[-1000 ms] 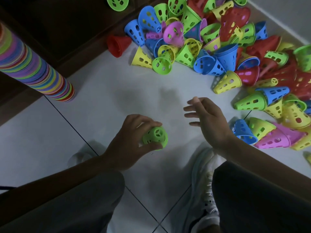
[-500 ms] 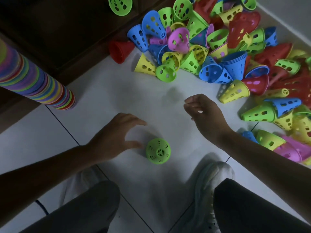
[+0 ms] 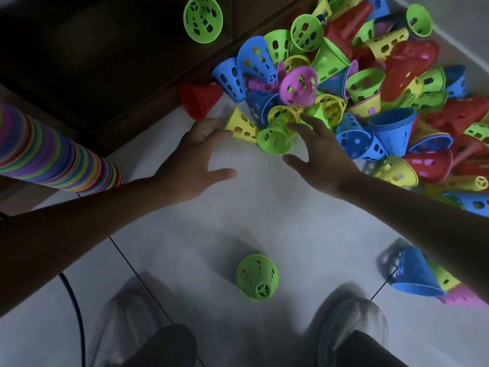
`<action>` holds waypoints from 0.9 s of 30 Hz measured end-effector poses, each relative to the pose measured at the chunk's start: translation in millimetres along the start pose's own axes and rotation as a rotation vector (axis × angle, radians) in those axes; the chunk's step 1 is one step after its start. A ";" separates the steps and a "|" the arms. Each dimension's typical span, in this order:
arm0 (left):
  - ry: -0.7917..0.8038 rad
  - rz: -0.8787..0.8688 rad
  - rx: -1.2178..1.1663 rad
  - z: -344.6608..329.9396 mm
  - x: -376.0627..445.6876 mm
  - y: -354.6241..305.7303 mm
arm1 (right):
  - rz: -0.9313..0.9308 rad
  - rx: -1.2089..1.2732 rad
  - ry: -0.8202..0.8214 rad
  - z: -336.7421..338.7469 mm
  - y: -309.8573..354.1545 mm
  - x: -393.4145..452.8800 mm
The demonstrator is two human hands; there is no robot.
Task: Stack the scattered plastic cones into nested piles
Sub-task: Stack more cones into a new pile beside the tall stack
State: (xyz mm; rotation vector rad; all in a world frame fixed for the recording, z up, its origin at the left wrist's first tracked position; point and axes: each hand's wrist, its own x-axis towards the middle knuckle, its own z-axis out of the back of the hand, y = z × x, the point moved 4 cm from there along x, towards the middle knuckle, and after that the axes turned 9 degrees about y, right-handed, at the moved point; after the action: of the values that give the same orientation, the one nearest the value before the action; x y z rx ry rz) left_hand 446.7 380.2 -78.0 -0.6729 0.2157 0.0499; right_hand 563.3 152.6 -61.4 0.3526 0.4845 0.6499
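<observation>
A heap of perforated plastic cones (image 3: 370, 88) in green, blue, yellow, red and pink covers the floor at the upper right. A single green cone (image 3: 257, 277) stands base-down on the tiles between my shoes. My left hand (image 3: 194, 160) is stretched forward with spread fingers, its fingertips at a yellow cone (image 3: 240, 125) on the heap's near edge. My right hand (image 3: 320, 154) is also spread, its fingers over a green cone (image 3: 274, 139) lying on its side. Neither hand holds anything. A tall nested pile of many-coloured cones (image 3: 53, 160) lies slanted at the left.
A dark wooden cabinet (image 3: 92, 62) runs along the back left, with a green cone (image 3: 203, 19) on it and a red cone (image 3: 199, 100) at its foot. A blue cone (image 3: 415, 274) with yellow and pink ones lies at the lower right. My shoes (image 3: 352, 329) are at the bottom.
My left hand let go of the green cone and left it standing on the floor. Both hands then reached forward to the near edge of the heap.
</observation>
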 end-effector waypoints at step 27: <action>-0.138 0.411 -0.381 -16.1 -55.5 5.7 | 0.136 0.214 -0.095 -59.1 4.3 -68.2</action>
State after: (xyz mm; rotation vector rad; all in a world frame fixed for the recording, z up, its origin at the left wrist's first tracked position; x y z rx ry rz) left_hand 389.0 375.9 -81.8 -0.9913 0.2110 0.5405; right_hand 482.6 121.1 -87.0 0.6207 0.4428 0.7115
